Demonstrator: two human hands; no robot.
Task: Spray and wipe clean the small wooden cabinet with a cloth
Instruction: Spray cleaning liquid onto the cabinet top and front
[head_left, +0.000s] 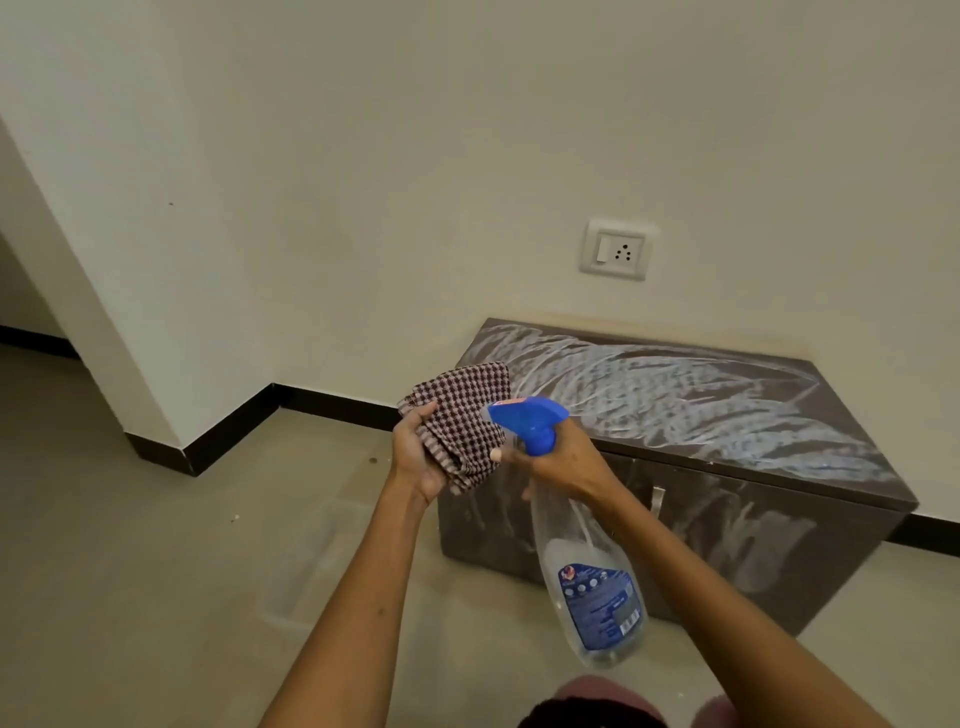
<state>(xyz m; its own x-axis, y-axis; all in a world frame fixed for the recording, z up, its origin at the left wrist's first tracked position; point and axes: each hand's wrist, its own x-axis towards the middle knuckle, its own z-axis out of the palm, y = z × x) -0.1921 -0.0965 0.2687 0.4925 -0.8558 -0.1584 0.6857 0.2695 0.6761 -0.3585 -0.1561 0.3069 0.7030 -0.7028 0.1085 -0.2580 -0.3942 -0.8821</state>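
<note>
A low dark-brown wooden cabinet (779, 525) stands on the floor against the wall, its top and front streaked with whitish smears. My left hand (415, 457) grips a bunched red-and-white checked cloth (462, 415) in front of the cabinet's left end. My right hand (563, 460) holds a clear spray bottle (592, 587) by its neck, just under the blue trigger head (527, 421). The nozzle points left toward the cloth, and the bottle hangs down in front of the cabinet's face.
A white wall socket with a switch (617, 252) sits above the cabinet. Black skirting (332, 400) runs along the wall base. Grey floor tiles (156, 571) spread to the left. A wall corner (156, 447) juts out at the left.
</note>
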